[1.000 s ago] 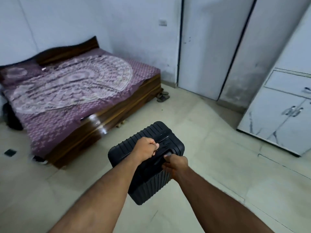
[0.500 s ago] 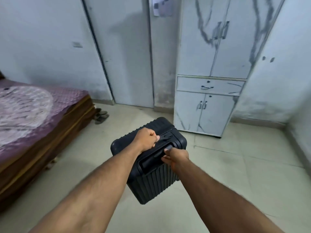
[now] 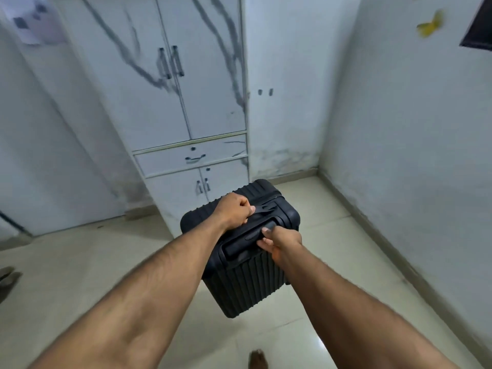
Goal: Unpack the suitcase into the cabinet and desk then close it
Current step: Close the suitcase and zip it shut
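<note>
A black ribbed hard-shell suitcase (image 3: pixel 247 286) hangs closed in front of me, carried above the tiled floor. My left hand (image 3: pixel 235 211) grips the carry handle on its top. My right hand (image 3: pixel 282 242) curls its fingers round the end of the retracted pull handle (image 3: pixel 247 239). Straight ahead stands the white marble-patterned cabinet (image 3: pixel 165 107), with two tall doors, a drawer (image 3: pixel 191 157) and two small lower doors, all closed. The suitcase hides part of the cabinet's foot.
White walls close in on the right and meet the cabinet in a corner. A white door panel (image 3: pixel 53 155) stands left of the cabinet. A sandal (image 3: pixel 8 275) lies at the left edge, and my foot (image 3: pixel 257 358) shows at the bottom.
The view has swung right, away from the bed and onto the cabinet, which is now much closer. Both hands keep the same hold on the suitcase.
</note>
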